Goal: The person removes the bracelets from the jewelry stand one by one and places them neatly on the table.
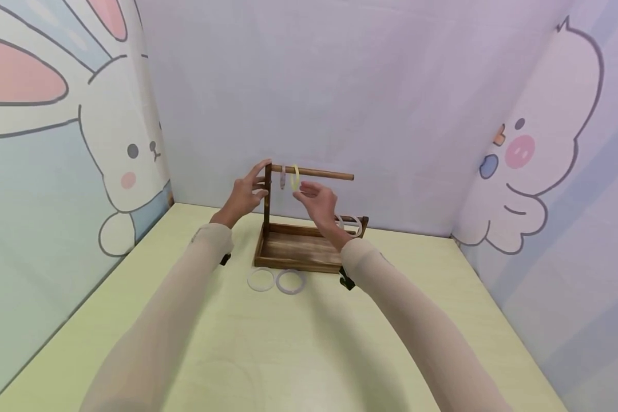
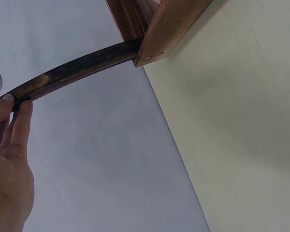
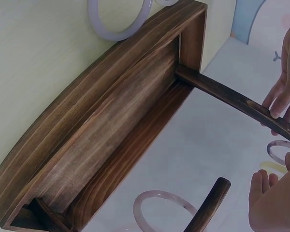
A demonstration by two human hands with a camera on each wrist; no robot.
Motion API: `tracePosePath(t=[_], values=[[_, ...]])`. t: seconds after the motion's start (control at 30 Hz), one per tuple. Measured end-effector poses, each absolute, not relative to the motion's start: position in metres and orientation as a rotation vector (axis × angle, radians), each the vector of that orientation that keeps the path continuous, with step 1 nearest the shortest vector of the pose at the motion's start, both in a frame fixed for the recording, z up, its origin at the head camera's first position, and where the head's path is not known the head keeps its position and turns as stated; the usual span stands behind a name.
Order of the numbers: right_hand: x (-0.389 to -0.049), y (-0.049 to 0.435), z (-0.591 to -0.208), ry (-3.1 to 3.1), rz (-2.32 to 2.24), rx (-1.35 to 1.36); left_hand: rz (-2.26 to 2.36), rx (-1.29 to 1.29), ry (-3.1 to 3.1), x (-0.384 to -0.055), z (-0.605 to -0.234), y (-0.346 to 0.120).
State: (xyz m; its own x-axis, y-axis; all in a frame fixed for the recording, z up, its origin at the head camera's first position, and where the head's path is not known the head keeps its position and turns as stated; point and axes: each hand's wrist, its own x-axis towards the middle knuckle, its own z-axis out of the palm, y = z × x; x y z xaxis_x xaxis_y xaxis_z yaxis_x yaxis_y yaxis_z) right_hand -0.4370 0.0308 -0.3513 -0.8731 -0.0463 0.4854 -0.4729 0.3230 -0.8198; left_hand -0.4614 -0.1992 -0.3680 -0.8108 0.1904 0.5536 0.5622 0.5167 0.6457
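A dark wooden bangle stand [image 1: 267,197] has a tall left post with a rod [image 1: 324,173] running right from its top. My left hand [image 1: 244,197] grips that post near its top, thumb on one side and fingers on the other, as the left wrist view also shows. Two bangles hang on the rod near the post: a mottled purplish one [image 1: 282,178] and a yellow one [image 1: 295,177]. My right hand [image 1: 319,203] is just right of the yellow bangle, its thumb and fingers apart, fingertips close to the ring's lower edge.
The stand's tray base [image 1: 298,268] sits on the pale table near the back wall. Pale bangles [image 1: 359,227] hang on a lower bar at the right, partly behind my right wrist. A whitish bangle [image 1: 261,290] and a lavender bangle [image 1: 290,292] lie before the tray.
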Motion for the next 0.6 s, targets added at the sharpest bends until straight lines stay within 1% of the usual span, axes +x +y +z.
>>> tracePosePath(t=[0.33,0.6], values=[[-0.4396,0.0216,-0.3454,-2.221,1.581,0.481,-1.224,-0.603,-2.342,-0.4603,-0.3664,-0.2012],[-0.4458,0.0237,-0.3453,-2.211,1.577,0.47,-1.245,-0.618,-2.334,-0.4607,-0.3668,-0.1976]])
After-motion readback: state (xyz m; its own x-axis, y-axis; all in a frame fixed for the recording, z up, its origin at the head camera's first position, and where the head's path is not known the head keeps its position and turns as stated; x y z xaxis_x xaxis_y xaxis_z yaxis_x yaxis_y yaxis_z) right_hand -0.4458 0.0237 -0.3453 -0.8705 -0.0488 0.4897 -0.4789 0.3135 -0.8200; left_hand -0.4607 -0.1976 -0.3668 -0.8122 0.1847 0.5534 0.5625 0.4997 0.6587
